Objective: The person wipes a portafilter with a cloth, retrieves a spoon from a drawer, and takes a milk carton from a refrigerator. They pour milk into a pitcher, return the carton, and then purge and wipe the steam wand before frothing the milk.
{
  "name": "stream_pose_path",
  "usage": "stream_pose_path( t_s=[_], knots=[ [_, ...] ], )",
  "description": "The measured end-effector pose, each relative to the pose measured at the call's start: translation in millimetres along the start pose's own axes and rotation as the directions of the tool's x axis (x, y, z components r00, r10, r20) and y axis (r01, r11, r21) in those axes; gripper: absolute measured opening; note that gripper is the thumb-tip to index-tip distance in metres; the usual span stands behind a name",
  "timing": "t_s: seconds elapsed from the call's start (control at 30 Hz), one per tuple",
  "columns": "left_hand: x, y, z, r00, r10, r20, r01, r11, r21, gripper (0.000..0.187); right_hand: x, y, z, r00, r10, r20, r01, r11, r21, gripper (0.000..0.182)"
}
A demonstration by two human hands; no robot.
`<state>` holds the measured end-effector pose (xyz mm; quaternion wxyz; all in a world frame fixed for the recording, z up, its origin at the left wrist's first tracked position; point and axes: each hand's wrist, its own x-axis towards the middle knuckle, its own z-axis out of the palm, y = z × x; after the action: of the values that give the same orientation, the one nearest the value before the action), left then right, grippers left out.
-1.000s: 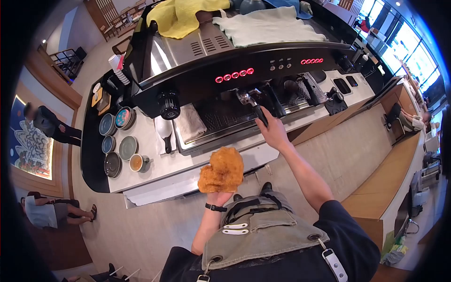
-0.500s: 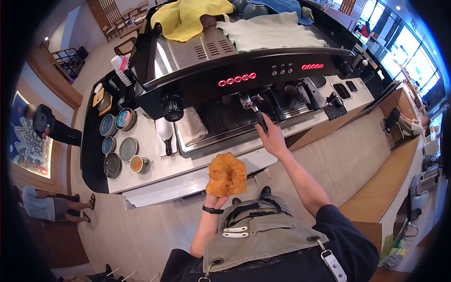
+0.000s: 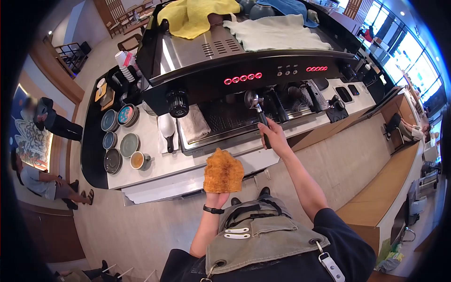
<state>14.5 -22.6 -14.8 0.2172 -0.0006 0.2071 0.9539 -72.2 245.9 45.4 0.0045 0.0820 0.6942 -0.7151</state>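
Observation:
My right hand (image 3: pixel 275 137) is wrapped round the black handle of a portafilter (image 3: pixel 263 124), whose metal head points away from me, in front of the espresso machine (image 3: pixel 202 70) and over its drip tray (image 3: pixel 225 115). The basket's contents are too small to make out. An orange-brown cloth (image 3: pixel 223 173) lies draped over my left hand (image 3: pixel 218 199), which holds it up before my apron. The cloth hides the fingers of that hand.
On the counter's left stand stacked plates (image 3: pixel 109 121), a cup (image 3: pixel 137 160) of brownish liquid, and a white scoop (image 3: pixel 167 129) with a black handle. Folded cloths (image 3: pixel 282 33) cover the machine's top. A person (image 3: pixel 54 120) stands at far left.
The portafilter has turned, so its handle points more towards me; my right hand has shifted slightly with it. The cloth has tilted a little in my left hand. The view has shifted slightly.

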Motion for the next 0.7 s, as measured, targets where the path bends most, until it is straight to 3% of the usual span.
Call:
stream_pose_path(
  t_s=[0.03, 0.1, 0.13, 0.23, 0.53, 0.7],
  knots=[
    [0, 0, -4, 1.000, -0.004, 0.012, 0.004, 1.000, -0.019, 0.062, 0, -4, 0, 0.994, 0.085, 0.074, -0.100, 0.970, 0.221, 0.032],
    [-3, -2, -13, 0.999, -0.024, 0.034, 0.026, 0.998, -0.054, 0.063, -3, -9, -2, 0.946, 0.200, 0.254, -0.316, 0.739, 0.595, 0.028],
    [-3, -3, -14, 0.999, -0.029, 0.033, 0.030, 0.998, -0.047, 0.064, -1, -3, -3, 0.931, 0.209, 0.300, -0.359, 0.679, 0.641, 0.033],
    [-3, -3, -8, 0.999, -0.035, 0.026, 0.036, 0.998, -0.043, 0.064, 0, 7, 5, 0.928, 0.186, 0.324, -0.370, 0.586, 0.721, 0.033],
    [-7, -2, -12, 0.998, -0.070, -0.002, 0.070, 0.997, -0.032, 0.066, 4, 19, 8, 0.926, 0.125, 0.357, -0.364, 0.551, 0.751, 0.036],
    [10, -7, -5, 0.996, -0.088, 0.022, 0.088, 0.996, -0.003, 0.064, -9, 20, -5, 0.920, 0.106, 0.377, -0.362, 0.595, 0.717, 0.038]
  ],
)
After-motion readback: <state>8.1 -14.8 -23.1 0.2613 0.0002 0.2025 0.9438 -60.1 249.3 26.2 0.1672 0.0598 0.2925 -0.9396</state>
